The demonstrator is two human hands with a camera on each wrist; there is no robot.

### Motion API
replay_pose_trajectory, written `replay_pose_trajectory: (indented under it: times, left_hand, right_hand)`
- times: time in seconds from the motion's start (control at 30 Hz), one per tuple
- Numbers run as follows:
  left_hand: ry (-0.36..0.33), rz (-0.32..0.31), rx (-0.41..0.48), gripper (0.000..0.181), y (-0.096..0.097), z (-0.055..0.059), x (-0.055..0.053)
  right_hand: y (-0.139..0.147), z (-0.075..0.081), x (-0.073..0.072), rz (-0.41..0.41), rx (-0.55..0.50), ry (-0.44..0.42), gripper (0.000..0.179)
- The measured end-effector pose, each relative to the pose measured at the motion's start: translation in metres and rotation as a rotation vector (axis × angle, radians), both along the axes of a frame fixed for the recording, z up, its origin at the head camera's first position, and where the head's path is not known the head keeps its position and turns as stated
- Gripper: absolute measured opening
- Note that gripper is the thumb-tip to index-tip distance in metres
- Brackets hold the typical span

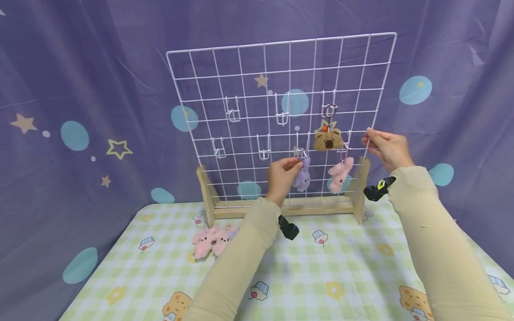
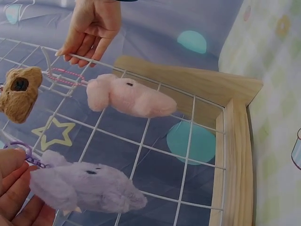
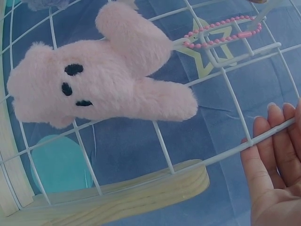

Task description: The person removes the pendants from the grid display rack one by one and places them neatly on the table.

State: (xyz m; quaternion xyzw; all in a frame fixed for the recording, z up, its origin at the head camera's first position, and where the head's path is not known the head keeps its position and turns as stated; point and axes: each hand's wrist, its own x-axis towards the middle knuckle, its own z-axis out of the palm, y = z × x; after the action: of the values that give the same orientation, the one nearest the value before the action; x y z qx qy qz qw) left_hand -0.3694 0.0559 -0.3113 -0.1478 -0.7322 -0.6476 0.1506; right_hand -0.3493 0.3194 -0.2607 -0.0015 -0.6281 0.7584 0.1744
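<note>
Fingers of left hand (image 1: 280,177) pinched on purple chain (image 2: 35,162) of lavender plush bunny (image 1: 304,177); its body sits just beside and below the fingertips, in front of white wire grid (image 1: 290,42). Right hand (image 1: 390,149) fingers grip grid's right edge, near pink plush bunny (image 1: 340,175). Brown bear plush (image 1: 328,141) hangs between hands.

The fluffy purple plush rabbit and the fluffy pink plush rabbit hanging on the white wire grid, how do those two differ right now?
Chain: the fluffy purple plush rabbit has a purple chain, while the hanging fluffy pink plush rabbit has a pink bead chain.
Support: the left hand pinches the purple rabbit near its top, while the pink rabbit hangs from a white wire hook, untouched.
Both are fluffy with dark facial marks.
</note>
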Motion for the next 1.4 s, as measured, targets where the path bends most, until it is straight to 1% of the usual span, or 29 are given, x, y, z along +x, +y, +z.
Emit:
replay_pose_trajectory:
  times: [0.1,0.3,0.47,0.57,0.83,1.1,1.23,1.4]
  left_hand:
    - [0.003,0.013,0.001,0.016,0.0025,0.001,0.0003]
    - [0.031,0.058,0.0,0.015,0.0065,0.0015,-0.0005]
    - [0.033,0.093,-0.018,0.014,0.0097,0.0009,-0.0028]
    - [0.032,0.102,-0.017,0.013,0.0105,0.0004,-0.0034]
    - [0.035,0.1,-0.007,0.012,0.0106,-0.0002,-0.0018]
    - [0.034,0.081,-0.002,0.013,0.0102,-0.0002,0.0]
    - [0.047,0.067,0.008,0.014,0.01,0.0007,0.0017]
    - [0.061,0.04,0.04,0.014,0.0095,0.0015,0.0051]
  right_hand:
    - [-0.0011,0.0006,0.0003,0.001,-0.002,0.003,0.013]
    - [-0.0023,0.0008,-0.0011,0.008,-0.008,0.011,0.014]
    - [-0.0028,0.0004,-0.002,0.008,-0.012,0.007,0.013]
    - [-0.0029,0.0001,-0.0019,0.006,-0.011,0.002,0.011]
    - [-0.0035,0.0,-0.0026,-0.002,0.007,0.007,0.011]
    - [-0.0029,0.0002,-0.0018,-0.007,0.008,0.001,0.011]
    - [-0.0014,0.0001,-0.0014,-0.008,0.003,-0.008,0.011]
    - [0.0002,-0.0002,-0.0006,-0.019,0.025,-0.024,0.013]
